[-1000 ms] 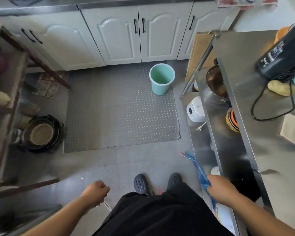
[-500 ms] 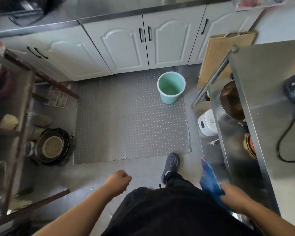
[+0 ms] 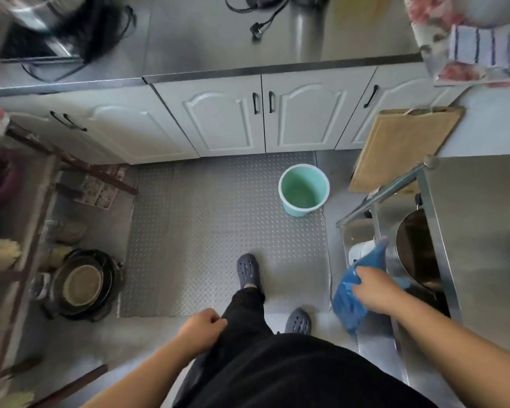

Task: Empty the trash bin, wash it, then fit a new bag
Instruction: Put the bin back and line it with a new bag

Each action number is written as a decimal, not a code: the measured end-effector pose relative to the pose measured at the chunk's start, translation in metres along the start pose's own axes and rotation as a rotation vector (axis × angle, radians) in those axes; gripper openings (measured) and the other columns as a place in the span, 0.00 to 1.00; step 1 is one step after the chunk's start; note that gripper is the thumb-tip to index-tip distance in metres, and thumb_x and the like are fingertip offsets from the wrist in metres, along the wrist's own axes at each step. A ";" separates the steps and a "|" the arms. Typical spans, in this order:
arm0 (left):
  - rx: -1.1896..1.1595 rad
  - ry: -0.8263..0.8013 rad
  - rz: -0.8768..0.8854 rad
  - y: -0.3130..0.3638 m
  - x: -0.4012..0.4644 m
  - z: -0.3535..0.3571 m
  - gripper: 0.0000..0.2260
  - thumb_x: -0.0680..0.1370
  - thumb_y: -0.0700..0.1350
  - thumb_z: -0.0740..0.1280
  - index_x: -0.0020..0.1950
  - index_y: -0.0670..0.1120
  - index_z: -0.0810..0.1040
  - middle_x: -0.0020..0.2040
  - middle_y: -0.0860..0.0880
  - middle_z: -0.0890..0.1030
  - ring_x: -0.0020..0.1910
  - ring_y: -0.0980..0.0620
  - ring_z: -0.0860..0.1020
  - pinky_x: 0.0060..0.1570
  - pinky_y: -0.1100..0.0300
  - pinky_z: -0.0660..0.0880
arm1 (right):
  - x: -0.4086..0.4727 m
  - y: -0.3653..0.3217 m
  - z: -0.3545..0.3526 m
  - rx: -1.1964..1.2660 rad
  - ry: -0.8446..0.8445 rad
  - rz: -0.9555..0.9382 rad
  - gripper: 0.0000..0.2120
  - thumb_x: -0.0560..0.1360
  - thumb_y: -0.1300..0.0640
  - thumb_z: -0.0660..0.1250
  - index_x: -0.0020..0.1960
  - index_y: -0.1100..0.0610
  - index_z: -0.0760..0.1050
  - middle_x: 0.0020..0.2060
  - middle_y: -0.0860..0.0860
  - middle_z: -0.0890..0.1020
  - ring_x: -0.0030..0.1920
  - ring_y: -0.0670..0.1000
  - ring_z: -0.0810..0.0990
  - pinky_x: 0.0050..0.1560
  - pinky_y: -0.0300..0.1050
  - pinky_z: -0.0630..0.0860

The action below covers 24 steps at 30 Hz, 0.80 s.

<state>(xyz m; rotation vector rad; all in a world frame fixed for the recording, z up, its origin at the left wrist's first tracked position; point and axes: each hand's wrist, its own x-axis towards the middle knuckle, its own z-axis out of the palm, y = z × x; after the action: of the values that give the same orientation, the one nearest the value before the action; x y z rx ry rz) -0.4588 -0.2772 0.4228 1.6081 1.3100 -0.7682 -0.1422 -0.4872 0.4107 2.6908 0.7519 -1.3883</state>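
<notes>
Head view, looking down: the left hand [image 3: 202, 328] is hanging beside the black trousers, its fingers curled together on nothing I can make out; it is idling because the bag needs only one hand for carrying. The right hand [image 3: 375, 290] is gripping a crumpled blue bag [image 3: 349, 298], fingers clamped on its gathered top so the loose plastic is trailing below — held out to the side, clear of the legs. One foot in a dark clog [image 3: 247, 270] is stepping onto the grey floor mat [image 3: 206, 231]; ahead, the green trash bin [image 3: 303, 189] is standing upright and unlined at the mat's far right corner, just before the white cabinets [image 3: 262, 113] and beside the steel bench [image 3: 477, 231]. Against half a second ago, the person is standing closer to the bin; the bag is riding higher and more spread; the left hand is sitting lower, against the thigh; likely the bag-fitting step is coming.
</notes>
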 end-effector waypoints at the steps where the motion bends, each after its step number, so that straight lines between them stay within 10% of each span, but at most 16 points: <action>1: 0.011 -0.005 -0.004 0.000 0.010 -0.013 0.08 0.76 0.50 0.65 0.41 0.47 0.76 0.39 0.49 0.81 0.38 0.52 0.77 0.40 0.58 0.73 | 0.008 -0.009 -0.007 -0.017 0.004 0.005 0.13 0.78 0.56 0.61 0.62 0.57 0.73 0.44 0.51 0.76 0.47 0.54 0.78 0.47 0.45 0.72; 9: 0.119 -0.025 -0.011 0.030 0.106 -0.137 0.10 0.77 0.43 0.64 0.37 0.42 0.74 0.33 0.46 0.79 0.30 0.49 0.75 0.34 0.59 0.72 | 0.022 -0.048 -0.023 -0.118 -0.129 0.089 0.08 0.75 0.60 0.64 0.53 0.51 0.74 0.49 0.51 0.79 0.49 0.53 0.79 0.49 0.44 0.76; 13: 0.064 0.031 -0.022 0.076 0.149 -0.186 0.10 0.78 0.40 0.63 0.37 0.40 0.74 0.31 0.44 0.76 0.29 0.47 0.73 0.34 0.58 0.72 | 0.023 -0.040 -0.029 -0.107 -0.161 0.160 0.06 0.75 0.59 0.59 0.44 0.48 0.71 0.43 0.47 0.78 0.41 0.49 0.77 0.35 0.40 0.69; 24: 0.087 -0.002 0.026 0.220 0.177 -0.174 0.09 0.79 0.46 0.64 0.46 0.41 0.78 0.39 0.44 0.82 0.33 0.48 0.78 0.37 0.55 0.78 | 0.092 -0.014 -0.101 0.067 -0.179 0.189 0.06 0.71 0.60 0.58 0.39 0.49 0.70 0.38 0.47 0.78 0.39 0.48 0.77 0.32 0.40 0.67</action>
<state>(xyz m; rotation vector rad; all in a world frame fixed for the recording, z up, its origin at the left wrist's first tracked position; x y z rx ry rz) -0.2150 -0.0548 0.3938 1.6890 1.2666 -0.8200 -0.0265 -0.4137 0.4032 2.5593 0.4337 -1.6026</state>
